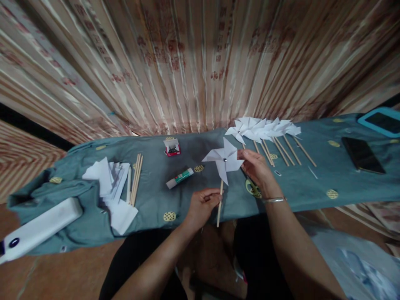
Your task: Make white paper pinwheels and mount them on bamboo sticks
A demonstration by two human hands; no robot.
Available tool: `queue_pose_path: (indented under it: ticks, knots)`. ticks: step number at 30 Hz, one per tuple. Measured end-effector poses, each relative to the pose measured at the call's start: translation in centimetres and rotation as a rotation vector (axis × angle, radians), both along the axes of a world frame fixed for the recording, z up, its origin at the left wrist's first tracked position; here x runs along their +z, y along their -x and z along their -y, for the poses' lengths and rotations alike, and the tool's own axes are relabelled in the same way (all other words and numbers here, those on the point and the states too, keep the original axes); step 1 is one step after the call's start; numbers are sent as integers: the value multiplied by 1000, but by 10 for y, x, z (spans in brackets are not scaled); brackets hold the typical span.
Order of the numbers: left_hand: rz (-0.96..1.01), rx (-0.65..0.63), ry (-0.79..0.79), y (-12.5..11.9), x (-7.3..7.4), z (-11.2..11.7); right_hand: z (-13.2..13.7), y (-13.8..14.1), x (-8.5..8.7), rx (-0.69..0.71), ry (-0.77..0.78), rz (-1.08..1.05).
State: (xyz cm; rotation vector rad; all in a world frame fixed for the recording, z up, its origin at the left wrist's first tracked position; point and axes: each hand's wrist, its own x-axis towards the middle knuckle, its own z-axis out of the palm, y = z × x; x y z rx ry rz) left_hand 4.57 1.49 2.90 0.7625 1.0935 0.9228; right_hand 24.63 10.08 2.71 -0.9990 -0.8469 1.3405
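Observation:
My left hand is closed round the wooden stick of a white paper pinwheel, holding it upright over the front of the cloth-covered table. My right hand pinches the pinwheel's right blade, with a silver bangle on its wrist. A pin sits at the pinwheel's centre. Behind my right hand lies a row of several finished white pinwheels on sticks.
A glue stick and a small red box lie left of the pinwheel. Loose white paper and spare sticks are at the left. A black phone and a blue-cased tablet lie right. A curtain hangs behind.

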Motion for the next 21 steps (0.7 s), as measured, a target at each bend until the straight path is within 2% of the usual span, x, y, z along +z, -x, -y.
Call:
queue_pose_path:
  ticks: [4,21]
  knots:
    - [2,0,-35,1,4,-2,4,-2,0,4,0,19]
    - [-106,-40,-112,10,0,1,15,-2,3,51,73,53]
